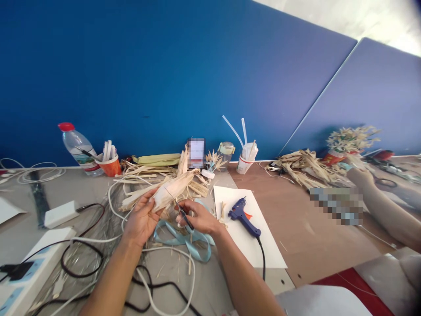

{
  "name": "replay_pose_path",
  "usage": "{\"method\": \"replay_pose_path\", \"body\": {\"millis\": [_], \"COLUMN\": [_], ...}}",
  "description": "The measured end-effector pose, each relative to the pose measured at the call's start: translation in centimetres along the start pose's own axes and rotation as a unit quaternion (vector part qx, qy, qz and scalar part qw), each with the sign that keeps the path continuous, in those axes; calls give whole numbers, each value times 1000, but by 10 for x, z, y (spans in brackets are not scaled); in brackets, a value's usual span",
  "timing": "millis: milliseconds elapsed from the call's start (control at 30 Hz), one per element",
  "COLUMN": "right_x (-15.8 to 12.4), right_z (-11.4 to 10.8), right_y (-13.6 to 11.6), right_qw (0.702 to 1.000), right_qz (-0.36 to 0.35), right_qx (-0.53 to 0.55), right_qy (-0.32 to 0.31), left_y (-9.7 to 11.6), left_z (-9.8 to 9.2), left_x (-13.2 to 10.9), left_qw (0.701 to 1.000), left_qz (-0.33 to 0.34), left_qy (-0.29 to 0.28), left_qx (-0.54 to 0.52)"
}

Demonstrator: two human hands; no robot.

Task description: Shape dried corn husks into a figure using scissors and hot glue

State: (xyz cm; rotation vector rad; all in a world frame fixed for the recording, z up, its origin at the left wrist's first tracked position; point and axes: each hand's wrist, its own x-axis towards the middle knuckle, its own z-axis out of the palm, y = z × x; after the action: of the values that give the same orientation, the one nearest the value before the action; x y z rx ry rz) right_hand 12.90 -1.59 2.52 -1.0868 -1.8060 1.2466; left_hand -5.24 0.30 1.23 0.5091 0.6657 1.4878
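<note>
My left hand (144, 216) grips a pale dried corn husk (176, 188) by its lower end, thumb on top, and the husk points up and to the right. My right hand (199, 217) is closed around dark-handled scissors (185, 215). Their thin blade lies across the front of the husk; whether it cuts in cannot be made out. Below both hands, a light blue ribbon (184, 239) is looped on the table among husk scraps. Right of my right hand, a blue glue gun (244, 216) rests on a white paper sheet (263, 254).
More husks (141, 193) are heaped behind my hands, near a phone (196, 152). A bottle (79, 147) and an orange cup (110, 165) stand left, a white cup (246, 163) right. Cables surround a power strip (39, 267). Another person's arm (378, 202) reaches in at right.
</note>
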Motion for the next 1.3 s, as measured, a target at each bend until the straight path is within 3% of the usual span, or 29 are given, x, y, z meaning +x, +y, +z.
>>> {"method": "replay_pose_path", "body": {"millis": [200,367,500,600,833,1133,1300], "right_x": [1,0,7,16,23,22,21], "right_z": [3,1,3,6,7,7,7], "right_y": [3,6,9,13,20,19,19], "right_qw": [996,979,926,881,836,831,847], "right_qz": [24,21,-17,-36,-32,-17,-8], "right_qx": [84,203,334,384,415,374,340], "right_qy": [27,28,175,274,359,412,408], "left_y": [3,10,3,-8,-21,-21,-23], "left_z": [5,2,5,13,17,17,16], "left_x": [-4,-1,-4,-11,-19,-23,-23], "left_qw": [1000,998,999,1000,992,987,984], "left_qz": [-5,52,31,-21,-106,-133,-159], "left_qy": [-11,15,22,-14,-54,-88,-78], "left_qx": [0,-20,-8,17,29,-17,5]}}
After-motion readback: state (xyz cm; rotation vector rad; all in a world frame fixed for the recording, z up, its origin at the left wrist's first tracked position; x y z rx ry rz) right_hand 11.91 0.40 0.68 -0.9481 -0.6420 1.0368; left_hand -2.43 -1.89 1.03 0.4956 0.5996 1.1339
